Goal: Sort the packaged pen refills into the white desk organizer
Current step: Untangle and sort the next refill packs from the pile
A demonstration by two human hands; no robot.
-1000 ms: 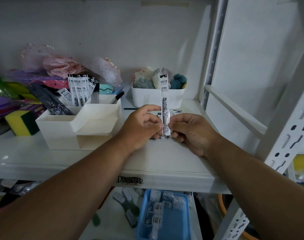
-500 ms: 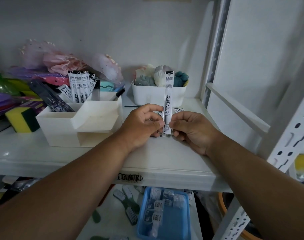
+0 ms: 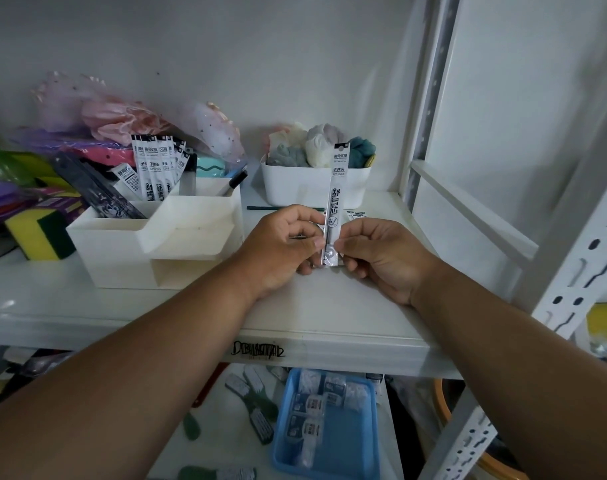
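A packaged pen refill [image 3: 336,195], a long white and black strip, stands upright over the shelf. Both hands pinch its lower end: my left hand [image 3: 281,247] from the left, my right hand [image 3: 381,258] from the right. The white desk organizer [image 3: 149,244] sits to the left of my hands on the shelf. Several packaged refills [image 3: 156,171] stand upright in its back compartment. More packaging [image 3: 357,214] lies on the shelf behind my hands, mostly hidden.
A white bin [image 3: 312,188] of rolled cloths stands behind the held refill. A yellow-green sponge [image 3: 39,233] and pink and purple clutter fill the left. A perforated metal upright [image 3: 572,271] bounds the right. A blue tray [image 3: 329,424] sits on the lower shelf.
The upright refill has stayed pinched between both hands and has risen slightly relative to the bin behind it. The view has shifted a little.
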